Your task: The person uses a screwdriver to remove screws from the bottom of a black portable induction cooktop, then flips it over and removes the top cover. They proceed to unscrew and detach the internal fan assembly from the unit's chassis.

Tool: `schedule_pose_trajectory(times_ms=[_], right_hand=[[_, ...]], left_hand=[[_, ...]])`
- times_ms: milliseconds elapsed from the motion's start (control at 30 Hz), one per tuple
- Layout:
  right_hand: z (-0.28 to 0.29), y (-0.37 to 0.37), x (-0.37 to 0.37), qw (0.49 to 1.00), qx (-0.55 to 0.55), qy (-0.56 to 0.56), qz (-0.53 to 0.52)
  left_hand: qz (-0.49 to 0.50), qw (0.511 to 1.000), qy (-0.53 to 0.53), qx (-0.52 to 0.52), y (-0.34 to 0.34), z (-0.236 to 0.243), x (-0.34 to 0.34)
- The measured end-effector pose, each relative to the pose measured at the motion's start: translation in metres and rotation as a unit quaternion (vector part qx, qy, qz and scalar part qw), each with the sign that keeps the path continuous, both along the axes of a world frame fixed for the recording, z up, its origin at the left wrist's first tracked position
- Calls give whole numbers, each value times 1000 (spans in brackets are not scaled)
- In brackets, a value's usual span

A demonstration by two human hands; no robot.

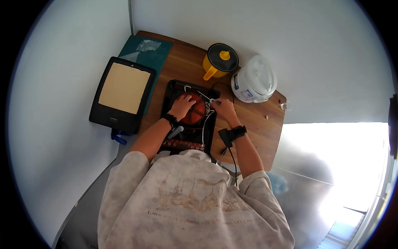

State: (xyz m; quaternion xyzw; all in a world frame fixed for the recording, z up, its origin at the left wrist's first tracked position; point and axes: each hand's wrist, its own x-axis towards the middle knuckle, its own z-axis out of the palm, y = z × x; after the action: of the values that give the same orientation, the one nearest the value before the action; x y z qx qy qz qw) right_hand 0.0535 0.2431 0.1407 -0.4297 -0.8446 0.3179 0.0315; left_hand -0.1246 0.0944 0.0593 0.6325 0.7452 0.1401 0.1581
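A round copper-red coil (198,114) sits inside an opened black appliance housing (168,99) on the table. My left hand (181,107) rests on the coil's left side, fingers spread over it. At the coil's right edge, my right hand (224,109) has its fingertips pinched together near metal parts and pale wires; what they grip is too small to make out. A white wire (203,132) runs down the housing's right side. Along the near edge lies a reddish strip with round parts (184,144). A grey tool-like piece (175,132) shows beside my left wrist.
A black panel with a beige centre (124,88) lies at left, partly over a green mat (161,52). Behind stand a yellow pot with dark lid (222,58) and a white lidded appliance (255,79). A black plug (224,152) and cable are near my right forearm.
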Motion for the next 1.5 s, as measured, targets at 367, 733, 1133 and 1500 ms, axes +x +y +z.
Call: schedule_pose_trajectory(times_ms=[367,733,1133,1500], right_hand=[[0,-5,8,999,-35,-7,-5],[3,-3,7,1000,-20,11,0],[4,-1,8,999,18,-35,2],[19,-8,4,997,55,-55,-26]], left_hand=[[-45,996,13,-70,1,13,-8],[-49,994,23,-96,-3,20,-4],[-16,999,9,-33,-7,7,0],[-7,999,41,10,-8,1,4]])
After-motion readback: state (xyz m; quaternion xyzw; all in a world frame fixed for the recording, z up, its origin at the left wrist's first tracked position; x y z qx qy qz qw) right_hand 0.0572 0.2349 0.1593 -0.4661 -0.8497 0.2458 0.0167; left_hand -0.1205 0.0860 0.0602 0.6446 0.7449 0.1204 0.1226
